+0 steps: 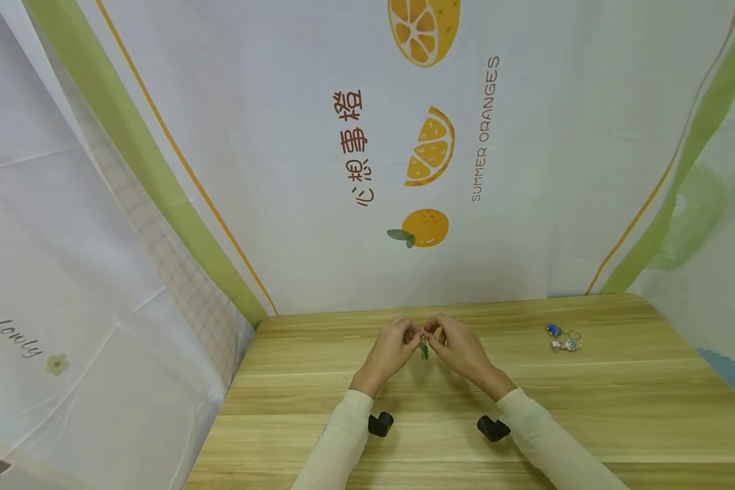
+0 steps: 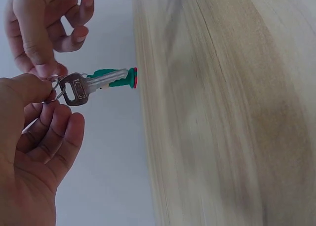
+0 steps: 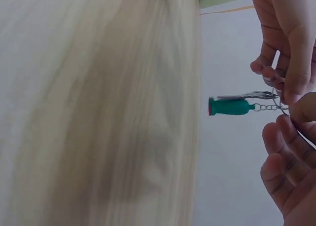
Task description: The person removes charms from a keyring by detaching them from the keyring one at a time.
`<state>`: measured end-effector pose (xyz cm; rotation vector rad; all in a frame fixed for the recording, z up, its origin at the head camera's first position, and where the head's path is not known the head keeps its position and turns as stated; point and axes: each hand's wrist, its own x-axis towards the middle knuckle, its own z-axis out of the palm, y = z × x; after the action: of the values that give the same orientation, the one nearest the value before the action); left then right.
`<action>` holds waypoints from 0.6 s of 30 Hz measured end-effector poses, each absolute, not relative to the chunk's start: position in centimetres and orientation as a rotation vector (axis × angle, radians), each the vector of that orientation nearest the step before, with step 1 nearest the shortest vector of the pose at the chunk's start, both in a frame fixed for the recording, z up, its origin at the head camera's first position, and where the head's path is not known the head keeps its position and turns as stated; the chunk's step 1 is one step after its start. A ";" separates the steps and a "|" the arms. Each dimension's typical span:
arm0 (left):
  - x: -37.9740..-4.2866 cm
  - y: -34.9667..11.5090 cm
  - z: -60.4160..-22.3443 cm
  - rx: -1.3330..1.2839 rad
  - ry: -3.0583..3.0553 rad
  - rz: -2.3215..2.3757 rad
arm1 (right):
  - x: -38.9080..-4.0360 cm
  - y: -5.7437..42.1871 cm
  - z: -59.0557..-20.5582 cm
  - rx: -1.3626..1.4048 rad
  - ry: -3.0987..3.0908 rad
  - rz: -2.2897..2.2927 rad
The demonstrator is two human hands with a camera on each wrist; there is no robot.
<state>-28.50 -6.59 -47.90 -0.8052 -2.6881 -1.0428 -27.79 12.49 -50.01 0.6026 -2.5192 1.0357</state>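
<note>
Over the middle of the table, my left hand (image 1: 393,348) and right hand (image 1: 459,348) meet at a small metal key ring (image 3: 281,107). Both pinch the ring between thumb and fingertips, as the two wrist views show. A silver key (image 2: 82,89) with a dark head hangs from it. Beside the key dangles a green bottle-shaped charm (image 3: 231,107) with a red end, joined to the ring by a short chain (image 3: 266,107). Part of the ring is hidden by my fingertips. The key and charm hang clear of the tabletop.
On the right of the wooden table (image 1: 618,408) lie a blue keychain figure (image 1: 554,331) with a ring and a pink and pale keychain figure (image 1: 566,346). Two black angled pieces (image 1: 380,425) show beside my forearms. A printed white cloth (image 1: 282,170) rises behind the table.
</note>
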 end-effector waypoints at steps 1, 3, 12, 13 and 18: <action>-28.5 -6.6 -47.9 -0.799 -2.687 -1.041 | -27.7 12.5 -50.1 0.594 -2.518 1.049; -28.5 -6.6 -48.0 -0.791 -2.683 -1.041 | -27.7 12.4 -50.3 0.579 -2.514 1.068; -28.5 -6.6 -48.0 -0.794 -2.673 -1.025 | -27.6 12.1 -50.9 0.509 -2.507 1.173; -28.6 -6.6 -48.0 -0.793 -2.676 -1.023 | -27.6 12.0 -50.8 0.505 -2.507 1.183; -28.6 -6.6 -48.1 -0.807 -2.674 -1.020 | -27.5 12.1 -50.6 0.479 -2.508 1.218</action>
<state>-28.57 -6.60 -48.08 -0.8073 -2.6742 -1.0205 -27.53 12.05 -50.57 0.4789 -2.5084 1.2176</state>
